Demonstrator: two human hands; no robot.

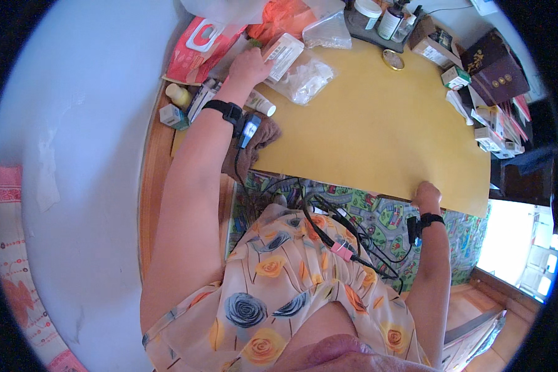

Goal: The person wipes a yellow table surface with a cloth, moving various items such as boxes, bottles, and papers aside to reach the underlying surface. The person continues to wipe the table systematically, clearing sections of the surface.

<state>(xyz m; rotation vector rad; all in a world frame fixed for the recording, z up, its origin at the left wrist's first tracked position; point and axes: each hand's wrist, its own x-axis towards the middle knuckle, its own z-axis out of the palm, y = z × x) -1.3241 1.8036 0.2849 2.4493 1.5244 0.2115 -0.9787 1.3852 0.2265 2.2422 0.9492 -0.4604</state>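
At the back left of the yellow-topped table [376, 116], my left hand [249, 69] has its fingers curled at the side of a white box [286, 55] with a printed label. My thumb lies against the box; the fingertips are partly hidden. Beneath and beside the box sits a clear plastic bag [307, 81] with whitish contents. A white tube [260, 103] lies by my left wrist. My right hand [428, 194] rests on the table's front edge with curled fingers, and no object shows in it. Each wrist wears a black strap with a small device.
Behind my left hand are a red wipes pack [202, 49] and an orange plastic bag [279, 21]. A brown cloth [258, 144] hangs over the near edge. Bottles [390, 21] stand on a dark tray at the back. Boxes [495, 67] line the right side. Black cables [325, 232] cross my lap.
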